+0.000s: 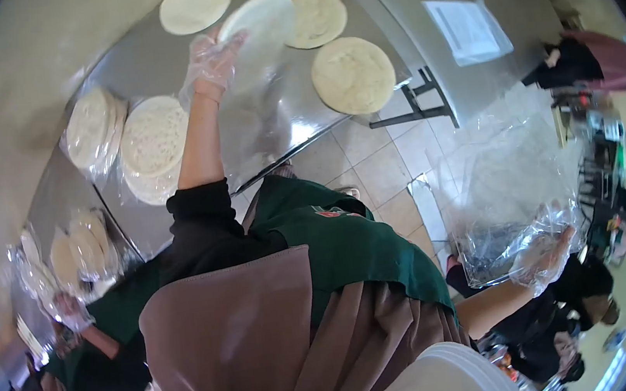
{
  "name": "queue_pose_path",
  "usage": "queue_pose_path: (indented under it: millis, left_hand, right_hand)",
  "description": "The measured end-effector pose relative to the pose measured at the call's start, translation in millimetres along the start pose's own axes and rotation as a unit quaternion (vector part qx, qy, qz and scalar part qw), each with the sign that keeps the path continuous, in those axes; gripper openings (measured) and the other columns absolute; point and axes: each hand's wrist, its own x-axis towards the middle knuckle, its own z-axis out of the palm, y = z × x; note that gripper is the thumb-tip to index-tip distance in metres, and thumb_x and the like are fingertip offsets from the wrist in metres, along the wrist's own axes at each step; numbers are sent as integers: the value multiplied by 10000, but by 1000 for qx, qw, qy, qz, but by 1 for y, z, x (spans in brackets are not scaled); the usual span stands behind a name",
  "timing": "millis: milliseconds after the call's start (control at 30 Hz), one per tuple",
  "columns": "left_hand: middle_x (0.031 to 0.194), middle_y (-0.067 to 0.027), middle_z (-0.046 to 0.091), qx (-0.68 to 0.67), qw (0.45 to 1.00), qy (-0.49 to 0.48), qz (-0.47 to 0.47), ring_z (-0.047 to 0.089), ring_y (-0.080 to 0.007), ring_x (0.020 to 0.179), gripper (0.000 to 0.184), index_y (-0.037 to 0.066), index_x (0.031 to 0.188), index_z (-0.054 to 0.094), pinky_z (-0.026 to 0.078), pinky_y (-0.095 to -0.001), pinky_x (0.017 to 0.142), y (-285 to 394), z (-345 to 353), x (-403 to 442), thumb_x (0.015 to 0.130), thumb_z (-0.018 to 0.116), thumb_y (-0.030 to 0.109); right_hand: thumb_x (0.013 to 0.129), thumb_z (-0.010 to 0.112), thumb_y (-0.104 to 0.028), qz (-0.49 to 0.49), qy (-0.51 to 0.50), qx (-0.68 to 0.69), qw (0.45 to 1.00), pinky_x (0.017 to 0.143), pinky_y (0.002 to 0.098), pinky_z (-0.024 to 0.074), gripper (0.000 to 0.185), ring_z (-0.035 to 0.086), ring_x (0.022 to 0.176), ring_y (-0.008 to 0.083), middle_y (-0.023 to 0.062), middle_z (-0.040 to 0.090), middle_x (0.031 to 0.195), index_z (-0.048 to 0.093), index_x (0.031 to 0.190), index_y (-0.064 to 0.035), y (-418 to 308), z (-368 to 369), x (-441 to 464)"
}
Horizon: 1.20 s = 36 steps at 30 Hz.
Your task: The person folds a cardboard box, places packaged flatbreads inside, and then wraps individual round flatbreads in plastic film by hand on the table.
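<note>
My left hand, in a clear glove, grips the edge of a pale flat round above the metal table. Beside that round lie other flat dough rounds, one near the table's right corner and one at the top. Out to the right, away from the table, my gloved right hand is closed on a large clear plastic bag. The bag hangs spread out, and no round shows inside it. Left of my left forearm, a stack of rounds sits in clear plastic.
More bagged rounds lie at the table's left end. A co-worker's gloved hand is by further bagged rounds at lower left. A second table with papers stands at the upper right. Other people are at far right.
</note>
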Motion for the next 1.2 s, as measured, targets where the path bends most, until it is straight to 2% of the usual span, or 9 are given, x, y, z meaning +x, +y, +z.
queue_pose_path:
  millis: [67, 133, 167, 267, 300, 400, 733, 967, 1200]
  left_hand:
    - [875, -99, 658, -103, 992, 67, -6, 618, -183, 735, 359, 45, 1065, 623, 482, -319, 686, -18, -20, -16, 790, 656, 274]
    - [973, -102, 658, 107, 983, 88, 119, 636, -237, 853, 309, 109, 1080, 626, 482, -309, 733, -16, -22, -19, 803, 625, 246]
    - [1213, -71, 565, 207, 973, -16, 101, 548, -267, 1091, 462, 221, 1228, 532, 437, -383, 876, -46, -7, -6, 784, 634, 300]
    - [1391, -75, 387, 475, 875, -56, 74, 368, -305, 1272, 636, 310, 1353, 361, 340, -477, 981, -78, 33, -30, 779, 619, 397]
    - [1484, -82, 183, 455, 877, -153, -29, 190, -355, 1348, 724, 365, 1392, 248, 248, -538, 1024, -83, 39, -32, 766, 593, 482]
    - [1493, -119, 127, 401, 911, -90, 22, 177, -347, 1356, 544, 359, 1392, 254, 237, -564, 1029, -124, 63, -46, 881, 439, 357]
    - [1461, -144, 202, 433, 895, -37, 96, 168, -342, 1356, 599, 352, 1377, 290, 200, -530, 1056, -164, 54, -29, 826, 519, 404]
    - [1364, -132, 390, 407, 873, 146, -225, 286, -297, 1310, 681, 141, 1354, 362, 216, -488, 1048, -192, -77, -110, 816, 499, 536]
    - [1280, -144, 491, 300, 872, 199, -332, 479, -345, 1155, 810, 81, 1294, 440, 362, -408, 984, -192, -145, -138, 704, 606, 612]
  right_hand:
    - [897, 502, -397, -10, -22, -10, 1000, 856, 369, 427, 523, 523, 1047, 300, 158, 521, 1197, 437, 1257, -23, -7, 12, -21]
    - [903, 491, -403, -6, -25, -25, 999, 833, 367, 435, 522, 518, 1056, 302, 165, 518, 1200, 438, 1256, -22, -1, 31, -13]
    - [906, 483, -406, 8, -48, -25, 998, 827, 364, 437, 520, 517, 1057, 302, 167, 517, 1201, 439, 1255, -23, 1, 43, -10]
    - [915, 467, -407, 1, -90, -53, 995, 783, 346, 461, 510, 516, 1054, 305, 169, 510, 1212, 440, 1257, -29, 10, 77, -9]
    - [915, 469, -403, 6, -100, -49, 994, 760, 334, 470, 504, 524, 1041, 299, 169, 508, 1215, 443, 1251, -28, 12, 85, -9]
    - [909, 483, -399, 14, -137, -41, 990, 791, 330, 452, 501, 531, 1037, 288, 164, 520, 1209, 459, 1234, -19, 15, 89, -2]
    - [896, 519, -375, 4, -64, -77, 995, 813, 299, 424, 468, 548, 960, 212, 119, 578, 1109, 528, 1157, 14, 18, 119, -10]
    - [887, 541, -369, -17, -70, -76, 995, 825, 306, 429, 463, 546, 954, 211, 116, 578, 1085, 522, 1145, 16, 0, 113, -21]
    - [852, 576, -433, -84, -101, -167, 977, 840, 299, 394, 527, 509, 974, 197, 116, 552, 1069, 537, 1122, 18, -3, 136, -30]
